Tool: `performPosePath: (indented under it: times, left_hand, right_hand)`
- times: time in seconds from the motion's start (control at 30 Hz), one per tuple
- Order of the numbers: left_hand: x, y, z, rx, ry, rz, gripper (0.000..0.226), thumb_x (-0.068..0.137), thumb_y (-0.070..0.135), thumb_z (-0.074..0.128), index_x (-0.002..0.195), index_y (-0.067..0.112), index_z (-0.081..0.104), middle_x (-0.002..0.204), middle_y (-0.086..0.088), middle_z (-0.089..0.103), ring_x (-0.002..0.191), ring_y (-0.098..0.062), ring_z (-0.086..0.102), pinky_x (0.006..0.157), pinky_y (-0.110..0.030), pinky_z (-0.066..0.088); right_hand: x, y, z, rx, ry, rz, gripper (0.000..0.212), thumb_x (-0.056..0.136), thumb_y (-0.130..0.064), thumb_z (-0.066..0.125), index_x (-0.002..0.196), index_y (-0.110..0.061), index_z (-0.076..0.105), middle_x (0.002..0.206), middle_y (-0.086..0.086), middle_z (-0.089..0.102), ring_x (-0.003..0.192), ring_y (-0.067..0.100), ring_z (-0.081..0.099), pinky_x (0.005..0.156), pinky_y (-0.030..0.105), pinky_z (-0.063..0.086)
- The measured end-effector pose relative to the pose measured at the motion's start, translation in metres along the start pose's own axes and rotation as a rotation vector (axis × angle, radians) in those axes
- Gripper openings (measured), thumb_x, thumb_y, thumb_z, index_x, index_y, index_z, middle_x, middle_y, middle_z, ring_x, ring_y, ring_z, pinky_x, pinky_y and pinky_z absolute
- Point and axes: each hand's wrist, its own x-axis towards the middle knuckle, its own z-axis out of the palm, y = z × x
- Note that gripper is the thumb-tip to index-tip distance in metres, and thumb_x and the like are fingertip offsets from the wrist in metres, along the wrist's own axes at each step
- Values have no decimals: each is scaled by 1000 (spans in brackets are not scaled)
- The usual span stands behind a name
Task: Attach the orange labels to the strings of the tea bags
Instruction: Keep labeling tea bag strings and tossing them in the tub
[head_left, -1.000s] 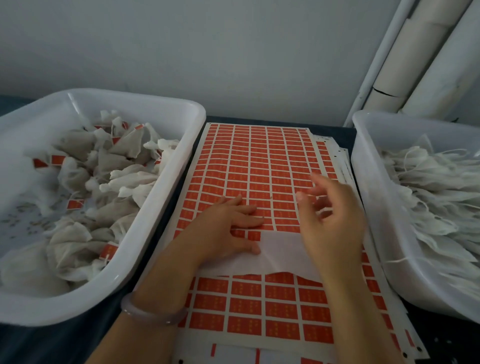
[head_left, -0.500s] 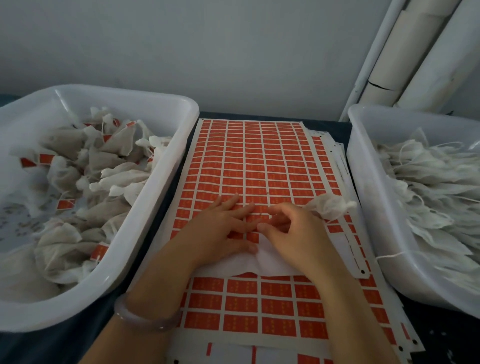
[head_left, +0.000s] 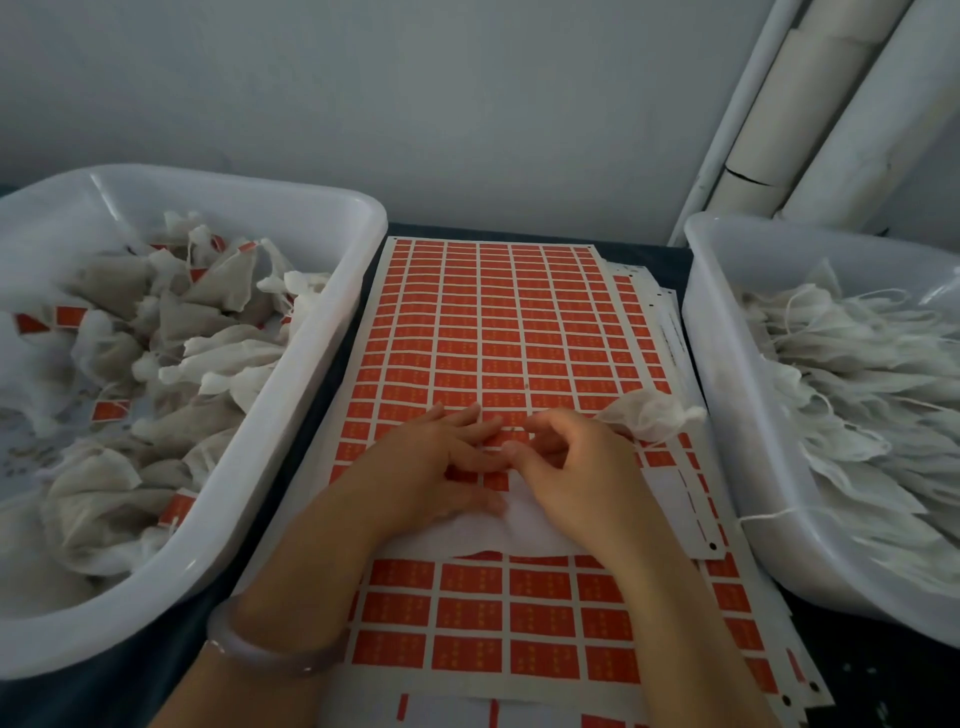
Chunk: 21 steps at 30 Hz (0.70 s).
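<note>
Head view, nearest first: a pale translucent bangle (head_left: 270, 660) circles the left wrist, over the near left corner of the large paper sheet of orange rectangular labels (head_left: 493, 322), which lies on a dark tabletop (head_left: 883, 670).

Across the near third of that sheet lies a flat white mesh tea bag (head_left: 524, 527), and both hands rest on it. The left hand (head_left: 431, 467) lies palm down with its fingers straight and spread, pressing bag and sheet. The right hand (head_left: 582, 467) is arched, its fingers curled and its thumb and forefinger tips down at the sheet, touching the left fingertips. Whether they pinch a label cannot be told.

Just beyond the right hand, toward the sheet's right edge, sits a crumpled white mesh tea bag (head_left: 649, 415) with a thin string trailing from it.

Left of the sheet stands a white plastic tub (head_left: 332, 364) heaped with filled tea bags (head_left: 208, 301), several showing orange labels. Right of the sheet a second white plastic tub (head_left: 698, 322) holds flat unlabelled tea bags (head_left: 857, 374) with loose strings. More label sheets (head_left: 670, 332) stick out from under the right edge.

Past the sheet's far right corner, white pipes (head_left: 810, 119) lean against a grey wall (head_left: 415, 104).
</note>
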Motion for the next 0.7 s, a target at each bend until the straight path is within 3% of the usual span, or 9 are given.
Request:
performPosePath:
  times: [0.1, 0.2, 0.33, 0.4, 0.5, 0.57, 0.63, 0.7]
  left_hand:
    - [-1, 2, -2, -5, 31, 50, 38, 89, 37, 58, 127, 39, 53, 149, 19, 28, 142, 0, 9, 119, -28, 1]
    - [-2, 3, -2, -29, 72, 63, 33, 91, 31, 56, 123, 37, 57, 146, 19, 34, 140, 0, 13, 120, -31, 5]
    - [0, 1, -2, -111, 101, 6, 27, 92, 24, 55, 115, 35, 61, 140, 19, 43, 137, 2, 21, 118, -28, 6]
    - [0, -2, -2, -193, 114, -27, 23, 93, 24, 54, 110, 32, 67, 136, 18, 50, 135, 1, 29, 118, -27, 10]
    - [-1, -4, -1, -356, 154, -62, 20, 91, 24, 58, 102, 35, 70, 125, 23, 57, 124, 10, 36, 112, -22, 18]
    - [-2, -5, -2, -380, 172, -60, 20, 90, 24, 59, 98, 39, 70, 110, 35, 59, 113, 19, 42, 104, -10, 27]
    - [-4, -6, -4, -447, 239, -67, 21, 88, 25, 63, 93, 44, 69, 96, 40, 60, 97, 25, 50, 82, 3, 36]
    - [-6, -7, -6, -455, 218, -80, 21, 83, 30, 68, 95, 48, 67, 103, 36, 60, 94, 26, 50, 75, 3, 37]
  right_hand:
    - [-9, -11, 1, 58, 39, -16, 22, 89, -35, 62, 111, -31, 59, 80, -27, 52, 75, -9, 54, 59, 5, 41]
    - [-29, -24, 1, 202, 99, -46, 3, 87, -38, 61, 86, -36, 59, 70, -21, 61, 77, -10, 59, 61, 4, 44]
    - [-62, -29, 2, 265, -107, 103, 40, 75, -57, 51, 68, -21, 67, 68, -2, 68, 60, 12, 63, 58, 26, 54]
    - [-69, -25, 1, 308, -179, 229, 37, 74, -54, 54, 71, -21, 69, 68, -2, 70, 63, 14, 66, 67, 35, 58]
    - [-70, -20, 5, 598, -147, 435, 17, 79, -38, 67, 89, -24, 69, 76, -9, 73, 70, 11, 71, 70, 32, 60]
    - [-72, -21, 8, 785, -118, 537, 27, 70, -30, 77, 93, -22, 66, 84, -5, 75, 79, 13, 72, 78, 33, 58]
    - [-78, -23, 7, 928, -96, 617, 49, 50, -30, 82, 93, -14, 66, 87, 2, 75, 85, 20, 72, 81, 38, 56]
    - [-83, -25, 3, 1158, -80, 719, 57, 45, -20, 77, 96, -1, 64, 87, 14, 74, 84, 28, 72, 75, 40, 56]
